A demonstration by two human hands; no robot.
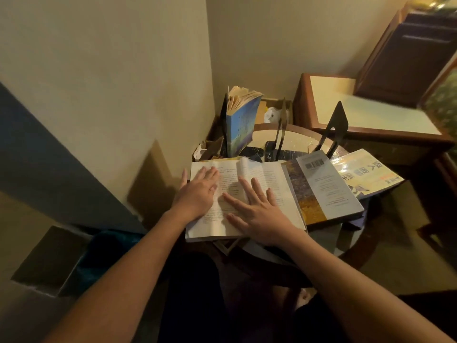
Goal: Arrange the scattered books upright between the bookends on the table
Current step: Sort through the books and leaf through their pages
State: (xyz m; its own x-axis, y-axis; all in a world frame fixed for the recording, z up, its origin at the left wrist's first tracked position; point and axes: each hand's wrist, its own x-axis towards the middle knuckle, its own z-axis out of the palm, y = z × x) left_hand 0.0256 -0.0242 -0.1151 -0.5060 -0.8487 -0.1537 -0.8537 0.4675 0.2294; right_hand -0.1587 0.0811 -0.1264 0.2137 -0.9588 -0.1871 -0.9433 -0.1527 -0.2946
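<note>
Corner: we see a round table against beige walls.
Open book: flat at the table's near edge.
Left hand: spread flat on its left page.
Right hand: spread flat on its right page.
Blue book: upright against the left bookend.
Other bookends: empty; two books lie flat beside them.

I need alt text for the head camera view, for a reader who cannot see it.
Both hands, left hand and right hand, lie flat on an open book on a small round table. One blue book stands upright by black bookends; two closed books lie flat at right.
</note>
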